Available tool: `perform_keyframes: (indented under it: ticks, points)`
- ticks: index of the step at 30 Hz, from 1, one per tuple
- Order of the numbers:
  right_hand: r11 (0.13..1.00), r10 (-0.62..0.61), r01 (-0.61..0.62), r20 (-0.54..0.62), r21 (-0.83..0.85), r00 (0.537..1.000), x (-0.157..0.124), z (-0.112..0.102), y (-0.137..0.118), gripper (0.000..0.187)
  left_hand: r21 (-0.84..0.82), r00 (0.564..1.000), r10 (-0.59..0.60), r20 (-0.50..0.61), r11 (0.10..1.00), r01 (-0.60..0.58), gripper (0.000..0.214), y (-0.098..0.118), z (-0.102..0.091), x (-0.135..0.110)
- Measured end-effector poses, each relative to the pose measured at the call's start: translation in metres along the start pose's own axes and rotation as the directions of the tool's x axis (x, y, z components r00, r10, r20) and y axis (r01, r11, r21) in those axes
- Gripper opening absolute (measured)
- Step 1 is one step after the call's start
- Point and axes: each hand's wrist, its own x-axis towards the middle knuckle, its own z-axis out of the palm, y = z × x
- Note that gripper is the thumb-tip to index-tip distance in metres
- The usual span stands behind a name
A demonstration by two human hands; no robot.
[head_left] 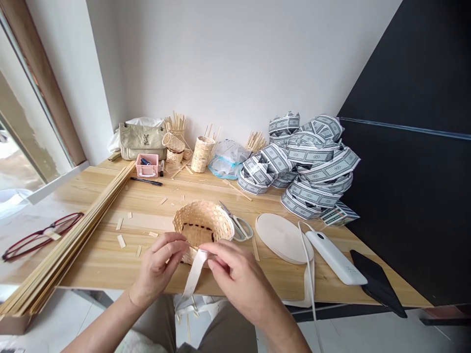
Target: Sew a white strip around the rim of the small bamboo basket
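1. The left hand (159, 267) is curled, its thumb and fingertips pinched at the near rim of a small woven basket (203, 224); whether they grip the weave or the strip beside it cannot be told.
2. The right hand (235, 274) is half closed, thumb and forefinger pinching the top of a flat, cream fabric strip (195, 274) that hangs down past the table edge.
3. The basket is oval, of pale split bamboo in an open plaited texture, lying near the front middle of the wooden table (110, 260), tipped so its hollow faces the viewer.
4. Just right of it lie scissors (237, 224) with pale grey handles, then a smooth oval board (281, 235), a glossy white power bank (336, 257) with cable, and a matte black slab (377, 279).
5. Far right is a heap of patterned printed rolls (309, 166).
6. On the left, long thin bamboo slats (73, 240) run diagonally beside red-framed glasses (40, 235).
7. At the far wall stand a quilted beige bag (143, 139), a pink box (147, 164) and a cylindrical woven cup (202, 153).
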Motion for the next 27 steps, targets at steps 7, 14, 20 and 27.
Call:
perform_keyframes:
  ticks: [7, 14, 20, 27]
  points:
    - [0.987, 0.097, -0.104, -0.061, -0.121, 0.993, 0.009, 0.009, -0.006, 0.014, -0.025, 0.989, -0.030, 0.142, 0.999, 0.034, 0.025, -0.002, -0.006, 0.002]
    - [0.939, 0.019, -0.073, -0.162, -0.336, 0.987, 0.011, 0.033, -0.010, 0.014, -0.132, 0.952, -0.065, 0.299, 0.985, 0.109, 0.010, -0.008, -0.015, 0.023]
    - [0.974, -0.016, -0.037, -0.230, -0.225, 0.973, 0.007, 0.036, -0.005, 0.019, -0.288, 0.899, -0.162, 0.408, 0.911, 0.295, 0.029, -0.009, -0.014, 0.028]
    - [0.988, 0.004, -0.042, -0.247, -0.150, 0.969, 0.006, 0.034, -0.004, 0.021, -0.379, 0.846, -0.300, 0.440, 0.793, 0.478, 0.037, -0.006, -0.009, 0.023]
